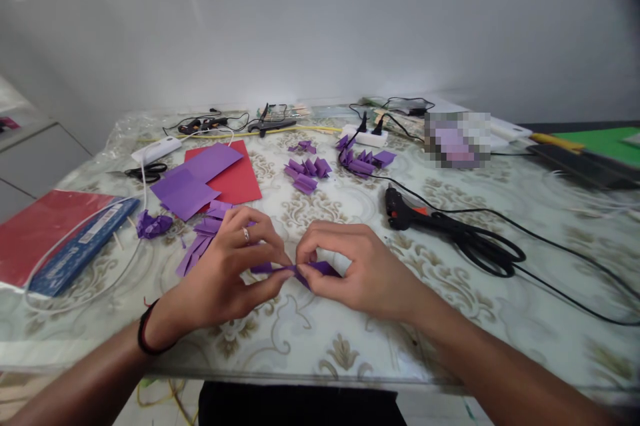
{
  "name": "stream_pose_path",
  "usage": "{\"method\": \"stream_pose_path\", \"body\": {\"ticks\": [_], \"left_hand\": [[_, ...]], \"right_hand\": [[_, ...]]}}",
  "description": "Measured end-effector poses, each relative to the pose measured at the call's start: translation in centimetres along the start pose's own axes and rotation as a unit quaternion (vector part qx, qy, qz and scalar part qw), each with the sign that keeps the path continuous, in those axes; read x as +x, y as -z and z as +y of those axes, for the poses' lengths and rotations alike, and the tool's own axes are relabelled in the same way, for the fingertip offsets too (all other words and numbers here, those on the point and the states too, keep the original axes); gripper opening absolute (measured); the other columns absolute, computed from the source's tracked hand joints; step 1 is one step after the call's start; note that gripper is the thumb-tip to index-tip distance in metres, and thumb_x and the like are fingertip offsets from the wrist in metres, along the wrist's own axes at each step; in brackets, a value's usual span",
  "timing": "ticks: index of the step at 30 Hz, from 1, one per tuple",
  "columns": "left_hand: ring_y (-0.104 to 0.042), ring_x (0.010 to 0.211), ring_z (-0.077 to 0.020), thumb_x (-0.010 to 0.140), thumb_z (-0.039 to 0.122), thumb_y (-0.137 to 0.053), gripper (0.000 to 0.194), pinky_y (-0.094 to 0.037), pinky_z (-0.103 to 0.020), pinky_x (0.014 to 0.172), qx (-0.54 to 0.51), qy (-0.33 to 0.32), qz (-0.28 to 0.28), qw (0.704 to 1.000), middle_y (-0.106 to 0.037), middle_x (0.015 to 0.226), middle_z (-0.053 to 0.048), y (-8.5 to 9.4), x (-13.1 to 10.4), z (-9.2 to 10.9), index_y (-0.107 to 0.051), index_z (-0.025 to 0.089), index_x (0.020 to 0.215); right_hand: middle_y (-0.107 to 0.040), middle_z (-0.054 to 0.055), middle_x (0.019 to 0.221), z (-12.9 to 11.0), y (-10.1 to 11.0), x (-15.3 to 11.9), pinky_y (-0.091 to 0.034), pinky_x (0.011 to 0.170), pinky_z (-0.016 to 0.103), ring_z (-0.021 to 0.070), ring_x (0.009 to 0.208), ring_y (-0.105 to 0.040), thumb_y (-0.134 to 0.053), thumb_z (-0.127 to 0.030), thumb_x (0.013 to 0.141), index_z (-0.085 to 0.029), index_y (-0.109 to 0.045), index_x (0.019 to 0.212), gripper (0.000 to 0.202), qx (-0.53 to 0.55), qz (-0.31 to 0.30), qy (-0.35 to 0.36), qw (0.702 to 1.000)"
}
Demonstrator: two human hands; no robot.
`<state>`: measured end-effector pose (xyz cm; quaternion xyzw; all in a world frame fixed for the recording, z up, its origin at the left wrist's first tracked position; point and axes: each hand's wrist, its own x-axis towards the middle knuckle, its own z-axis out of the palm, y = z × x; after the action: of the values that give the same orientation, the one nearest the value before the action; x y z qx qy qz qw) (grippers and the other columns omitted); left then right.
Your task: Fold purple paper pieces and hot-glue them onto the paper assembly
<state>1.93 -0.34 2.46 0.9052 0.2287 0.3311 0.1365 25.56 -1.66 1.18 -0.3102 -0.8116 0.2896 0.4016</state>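
Observation:
Between my two hands is a small folded piece of purple paper, pinched near its middle just above the table. My left hand, with a ring and a dark wristband, grips it between thumb and fingertips. From the other side my right hand pinches the same paper with thumb and forefinger. Part of the paper is hidden behind the fingers. Beside my left hand lies a pile of purple paper strips. Farther back sit folded purple paper pieces and another group of folded pieces.
A black glue gun with a coiled cord lies right. Purple sheets overlap a red sheet at left, near scissors, a crumpled purple paper and a blue-red packet. A white power strip stands behind.

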Motion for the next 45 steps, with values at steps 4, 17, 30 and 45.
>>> {"method": "stream_pose_path", "body": {"ticks": [4, 17, 30, 45], "left_hand": [[-0.060, 0.093, -0.0206, 0.098, 0.013, -0.072, 0.008, -0.045, -0.042, 0.093, -0.024, -0.001, 0.010, 1.000, -0.071, 0.089, -0.002, -0.7, 0.0, 0.3, -0.070, 0.021, 0.096], [-0.060, 0.092, -0.0216, 0.096, 0.009, -0.070, 0.013, -0.046, -0.043, 0.091, -0.005, 0.026, 0.025, 0.999, -0.069, 0.084, -0.002, 0.7, 0.1, -0.2, -0.068, 0.020, 0.089], [-0.062, 0.095, -0.0206, 0.091, 0.008, -0.073, 0.015, -0.050, -0.039, 0.093, -0.059, 0.036, 0.014, 0.997, -0.071, 0.089, -0.001, 0.2, 0.0, 0.2, -0.071, 0.021, 0.095], [-0.067, 0.096, -0.0205, 0.087, 0.002, -0.066, 0.019, -0.051, -0.044, 0.104, -0.148, 0.068, 0.030, 0.986, -0.068, 0.093, -0.003, 1.6, -0.2, -0.7, -0.065, 0.020, 0.091]], "right_hand": [[-0.065, -0.002, 0.077, -0.2, -0.2, 0.0, -0.046, 0.066, 0.026, 0.0119, 0.067, -0.057, -0.066, -0.004, 0.082, -0.019, -0.066, 0.079, 0.016, 0.011, -0.007, -0.003, 1.000], [-0.071, 0.000, 0.084, 0.6, 2.1, 0.1, -0.051, 0.076, 0.027, 0.0138, 0.078, -0.066, -0.069, -0.011, 0.087, -0.019, -0.069, 0.086, 0.008, -0.002, 0.044, -0.017, 0.999], [-0.065, -0.003, 0.078, 0.1, -0.3, -0.1, -0.046, 0.066, 0.026, 0.0119, 0.068, -0.058, -0.066, -0.004, 0.083, -0.020, -0.065, 0.081, 0.016, 0.005, 0.019, 0.008, 1.000], [-0.067, -0.002, 0.074, 0.4, 1.4, 0.0, -0.047, 0.068, 0.027, 0.0131, 0.068, -0.058, -0.066, -0.007, 0.080, -0.021, -0.065, 0.075, 0.015, 0.013, 0.036, -0.034, 0.999]]}}
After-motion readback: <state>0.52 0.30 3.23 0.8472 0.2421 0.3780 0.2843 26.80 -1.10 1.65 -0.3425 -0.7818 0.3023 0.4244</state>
